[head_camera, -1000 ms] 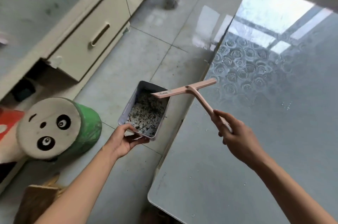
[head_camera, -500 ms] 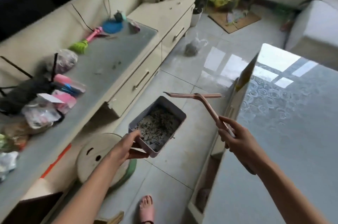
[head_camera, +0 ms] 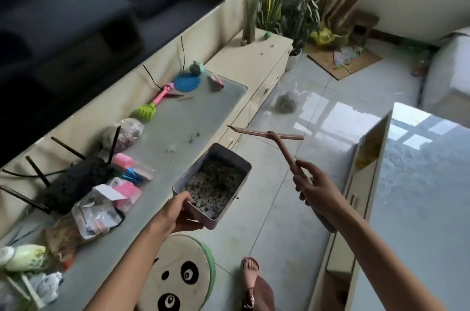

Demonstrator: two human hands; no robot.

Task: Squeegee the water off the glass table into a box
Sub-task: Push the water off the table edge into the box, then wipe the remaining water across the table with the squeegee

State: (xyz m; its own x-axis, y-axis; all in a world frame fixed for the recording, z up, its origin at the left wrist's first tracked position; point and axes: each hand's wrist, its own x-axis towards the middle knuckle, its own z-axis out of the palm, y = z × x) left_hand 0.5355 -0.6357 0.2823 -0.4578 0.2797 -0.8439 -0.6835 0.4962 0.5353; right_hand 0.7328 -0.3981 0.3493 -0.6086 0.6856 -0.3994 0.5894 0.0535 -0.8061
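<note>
My left hand [head_camera: 178, 214] grips the near end of a grey rectangular box [head_camera: 236, 163], which holds wet dark debris and hangs over the tiled floor. My right hand [head_camera: 314, 190] holds the handle of a pink squeegee [head_camera: 277, 139] in the air, its blade level and off the table. The glass table [head_camera: 419, 196] lies to the right, apart from both box and squeegee.
A long low cabinet [head_camera: 193, 117] on the left carries toys, bags and a black router [head_camera: 73, 181]. A panda-faced stool [head_camera: 183, 275] stands below the box, beside my sandalled foot [head_camera: 250, 271]. Plants, a cardboard sheet and a bag lie farther back on the floor.
Both hands have come away from the table's edge to the left, carrying box and squeegee over the floor. The view has lifted, showing the cabinet top and the room.
</note>
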